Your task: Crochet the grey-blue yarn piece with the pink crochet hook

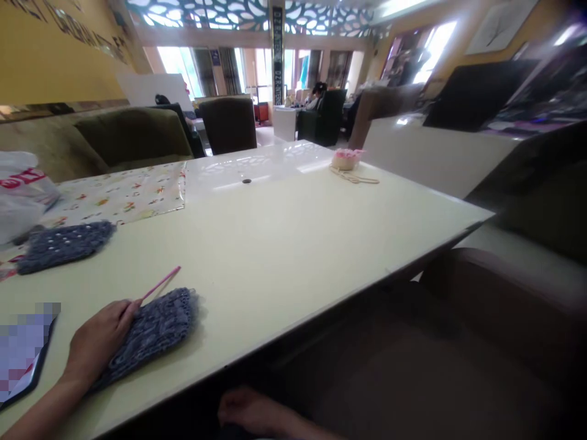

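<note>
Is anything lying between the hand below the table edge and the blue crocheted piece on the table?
Yes: the cream table's front edge lies between the right hand, below it, and the blue-grey crocheted piece. The left hand already rests on that piece, holding a thin pink crochet hook.

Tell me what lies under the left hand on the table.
The left hand rests on a blue-grey crocheted piece lying flat on the cream table. A pink crochet hook sticks out past the fingers. The hook's lower end and the fabric under the palm are covered.

A café-style lounge: upholstered armchairs [228, 124] ring glossy cream tables [321, 232], a patterned cutout ceiling panel [238, 13] glows overhead, and a seated person [316, 96] occupies a far booth near bright windows [181, 64].
</note>
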Demonstrator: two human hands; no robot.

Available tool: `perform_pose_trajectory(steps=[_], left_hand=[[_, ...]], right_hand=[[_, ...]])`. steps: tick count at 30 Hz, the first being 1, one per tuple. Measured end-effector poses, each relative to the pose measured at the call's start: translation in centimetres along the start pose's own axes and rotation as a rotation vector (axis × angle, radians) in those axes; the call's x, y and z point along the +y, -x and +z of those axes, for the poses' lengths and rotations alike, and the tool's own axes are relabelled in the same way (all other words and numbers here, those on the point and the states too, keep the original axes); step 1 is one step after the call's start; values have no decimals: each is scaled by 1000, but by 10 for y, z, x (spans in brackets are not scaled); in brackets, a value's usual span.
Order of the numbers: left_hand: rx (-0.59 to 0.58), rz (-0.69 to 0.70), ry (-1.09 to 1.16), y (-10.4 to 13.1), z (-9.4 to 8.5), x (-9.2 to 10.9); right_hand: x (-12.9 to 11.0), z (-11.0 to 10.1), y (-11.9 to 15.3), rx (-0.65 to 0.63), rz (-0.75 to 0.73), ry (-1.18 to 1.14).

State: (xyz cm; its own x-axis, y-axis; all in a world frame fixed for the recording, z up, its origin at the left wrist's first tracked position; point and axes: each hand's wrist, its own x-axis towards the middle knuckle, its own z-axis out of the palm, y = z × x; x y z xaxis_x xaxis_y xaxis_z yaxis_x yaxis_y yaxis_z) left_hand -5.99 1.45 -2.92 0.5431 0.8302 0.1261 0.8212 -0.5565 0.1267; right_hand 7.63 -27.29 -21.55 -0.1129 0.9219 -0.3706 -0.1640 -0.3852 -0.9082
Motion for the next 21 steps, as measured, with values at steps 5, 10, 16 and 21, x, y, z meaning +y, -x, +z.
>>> perform_pose_trajectory(steps=[5,10,16,21], left_hand=[[-45,31,-4,1,-6,9],[-86,32,9,1,-11,13],[-42,69,70,2,-8,11],[-4,47,68,4,-7,12]], right_hand=[[-3,6,3,67,-27,-7],[-38,17,26,135,-52,164],[-193,12,118,298,-497,322],[-306,21,172,651,-1295,379]])
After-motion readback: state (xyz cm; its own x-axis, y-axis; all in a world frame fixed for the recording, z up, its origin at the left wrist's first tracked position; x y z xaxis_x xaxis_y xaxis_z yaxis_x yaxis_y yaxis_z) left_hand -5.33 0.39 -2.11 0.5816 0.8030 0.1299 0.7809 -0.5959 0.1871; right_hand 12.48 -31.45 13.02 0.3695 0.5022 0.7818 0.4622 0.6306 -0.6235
